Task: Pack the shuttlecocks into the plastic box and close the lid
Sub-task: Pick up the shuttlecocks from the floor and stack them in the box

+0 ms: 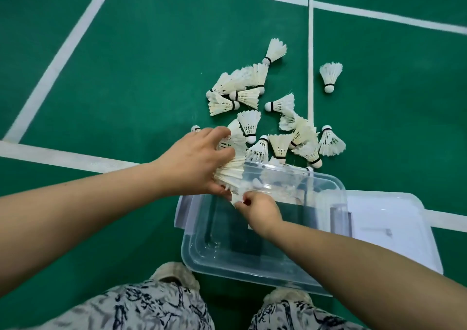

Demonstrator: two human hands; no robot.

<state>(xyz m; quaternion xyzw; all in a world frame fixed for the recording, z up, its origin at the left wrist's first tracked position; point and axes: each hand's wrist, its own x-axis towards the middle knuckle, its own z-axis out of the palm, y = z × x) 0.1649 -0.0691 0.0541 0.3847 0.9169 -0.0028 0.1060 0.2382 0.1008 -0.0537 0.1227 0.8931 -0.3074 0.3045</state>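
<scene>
Several white feather shuttlecocks (252, 107) lie scattered on the green court floor beyond a clear plastic box (227, 261). The box stands open in front of my knees, with a few shuttlecocks at its far end. My left hand (194, 163) is closed around a bunch of shuttlecocks (231, 170) over the box's far left corner. My right hand (260, 213) pinches the feathers at the lower end of that same bunch, just above the box. The clear lid (394, 218) lies flat on the floor to the right of the box.
White court lines (310, 64) cross the green floor; one runs under the shuttlecock pile and the box. One shuttlecock (329, 75) lies apart to the right of the vertical line. My patterned trouser knees and shoes (174, 274) sit at the bottom edge.
</scene>
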